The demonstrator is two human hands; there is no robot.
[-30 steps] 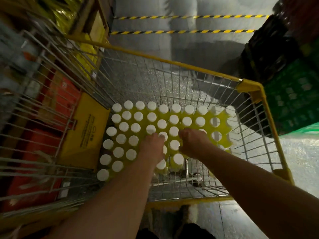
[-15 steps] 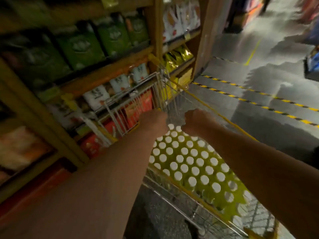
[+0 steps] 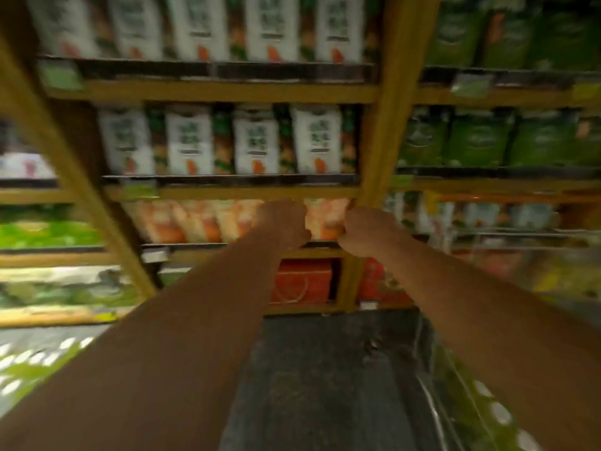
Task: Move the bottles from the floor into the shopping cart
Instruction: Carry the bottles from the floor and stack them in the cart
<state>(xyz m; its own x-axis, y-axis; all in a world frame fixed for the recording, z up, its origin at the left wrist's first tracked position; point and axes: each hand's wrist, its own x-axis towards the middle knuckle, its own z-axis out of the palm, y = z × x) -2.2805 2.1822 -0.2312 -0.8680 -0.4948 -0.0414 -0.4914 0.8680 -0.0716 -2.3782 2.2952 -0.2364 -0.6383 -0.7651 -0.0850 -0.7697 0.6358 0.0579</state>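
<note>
Showing only as smeared white caps over yellow-green, one batch of bottles [image 3: 29, 362] sits at the lower left edge, and the blur hides what it stands on. A 2nd batch [image 3: 500, 413] lies at the lower right, just behind the wire rim of the shopping cart [image 3: 434, 405]. Between the 2 groups runs a strip of dark grey floor [image 3: 325, 369]. Above it, 2 bare forearms stretch forward side by side. The left hand [image 3: 284, 224] and right hand [image 3: 367, 231] are near each other but apart, both well clear of the bottles. Each hand is curled into a fist with its back to the camera; nothing shows inside either fist, and the palms are hidden. Behind the hands rises wooden shelving [image 3: 227, 92], split by a yellow-brown post [image 3: 383, 125] that passes just above the right hand. White packets [image 3: 190, 141] fill 2 shelves left of the post — green packets [image 3: 478, 141] fill those to its right. Orange packets [image 3: 195, 219] line the shelf at hand level, and a red box [image 3: 302, 281] sits on the lowest shelf, below and between the 2 fists. Labels are too blurred to read.
</note>
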